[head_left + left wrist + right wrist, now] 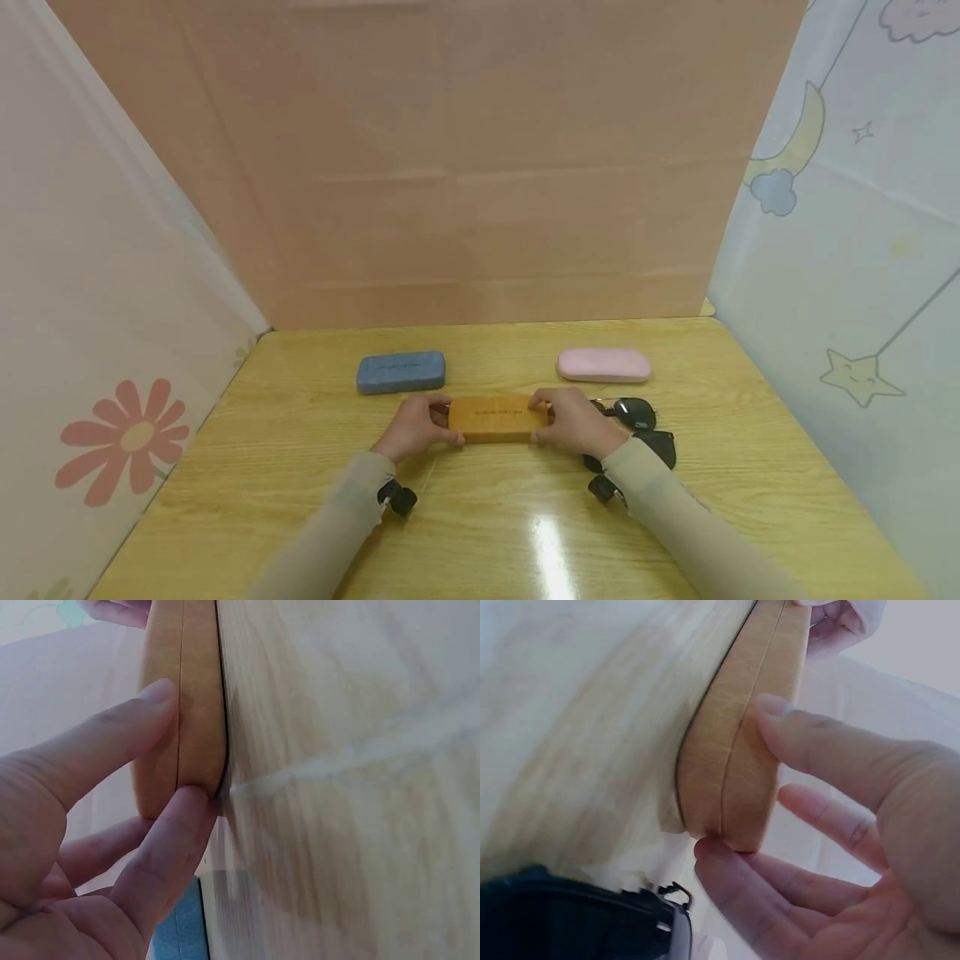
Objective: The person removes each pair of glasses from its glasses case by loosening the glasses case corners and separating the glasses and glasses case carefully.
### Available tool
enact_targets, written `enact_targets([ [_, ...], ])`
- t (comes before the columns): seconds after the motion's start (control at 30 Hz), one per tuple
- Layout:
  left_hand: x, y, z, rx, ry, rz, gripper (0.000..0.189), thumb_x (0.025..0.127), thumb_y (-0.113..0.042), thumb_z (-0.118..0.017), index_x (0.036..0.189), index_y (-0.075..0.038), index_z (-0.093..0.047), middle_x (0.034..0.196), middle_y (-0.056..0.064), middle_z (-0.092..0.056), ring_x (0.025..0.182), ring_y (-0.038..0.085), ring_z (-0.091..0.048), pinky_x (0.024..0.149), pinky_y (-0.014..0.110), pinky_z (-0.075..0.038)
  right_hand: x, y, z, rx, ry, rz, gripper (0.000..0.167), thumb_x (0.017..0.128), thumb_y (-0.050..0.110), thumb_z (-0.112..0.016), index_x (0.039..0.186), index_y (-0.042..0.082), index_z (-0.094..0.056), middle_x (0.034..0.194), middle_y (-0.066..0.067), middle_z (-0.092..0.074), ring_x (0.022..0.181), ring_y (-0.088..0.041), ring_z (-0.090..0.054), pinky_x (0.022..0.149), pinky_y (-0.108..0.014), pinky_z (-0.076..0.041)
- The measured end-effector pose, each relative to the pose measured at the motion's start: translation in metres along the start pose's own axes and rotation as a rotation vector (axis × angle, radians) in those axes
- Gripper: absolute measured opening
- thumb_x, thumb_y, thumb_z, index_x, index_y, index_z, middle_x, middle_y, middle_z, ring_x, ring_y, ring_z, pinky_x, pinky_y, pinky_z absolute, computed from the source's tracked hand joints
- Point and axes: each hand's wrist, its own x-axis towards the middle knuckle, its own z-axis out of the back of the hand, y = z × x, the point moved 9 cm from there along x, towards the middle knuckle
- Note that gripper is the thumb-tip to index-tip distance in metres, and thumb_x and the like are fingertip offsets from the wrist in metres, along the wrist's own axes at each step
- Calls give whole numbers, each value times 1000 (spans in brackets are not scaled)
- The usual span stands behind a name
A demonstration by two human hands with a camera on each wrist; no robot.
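A tan-orange glasses case [498, 419], its lid closed and lettering on top, lies on the wooden table between both hands. My left hand [420, 428] grips its left end, with the thumb [154, 697] on the front side near the seam and fingers at the end. At the opposite end my right hand [577, 422] holds the case the same way, thumb [780, 712] on the front side. Beside and partly beneath the right wrist lie black sunglasses [636, 412], partly hidden by that hand and forearm.
A blue glasses case [401, 372] lies behind the left hand, and a pink glasses case [604, 365] stands at the back right. Another dark object [660, 448] lies by the right forearm. A peach cloth backdrop [480, 183] hangs at the table's rear edge.
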Motion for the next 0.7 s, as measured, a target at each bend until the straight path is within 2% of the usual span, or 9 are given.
enact_targets([
  [0.1,3,-1,3,33,-38,4,70,72,-15,-92,131,6,-60,108,9,-68,93,18,-67,83,36,-57,3,3,0,-30,-11,-17,41,75,17,-88,110,9,-69,72,3,-57,64,-12,-48,60,-28,-41],
  [0.33,14,-9,6,77,-83,16,60,73,-12,-90,124,8,-65,104,14,-73,95,23,-71,79,36,-59,12,0,5,-67,-21,-63,43,77,17,-88,114,10,-68,85,0,-61,72,-18,-51,67,-34,-45],
  [0.47,21,-14,8,92,-108,9,53,75,-10,-89,120,8,-68,103,18,-74,95,26,-72,78,36,-59,22,-5,8,-89,-23,-53,44,77,18,-88,115,8,-69,89,-3,-63,78,-20,-51,73,-37,-46],
  [0.7,38,-16,11,139,-144,20,49,76,-12,-88,117,8,-69,101,15,-73,92,24,-70,76,35,-58,42,-15,13,-88,-3,-48,43,77,18,-88,115,8,-70,100,-8,-67,85,-22,-52,79,-40,-47],
])
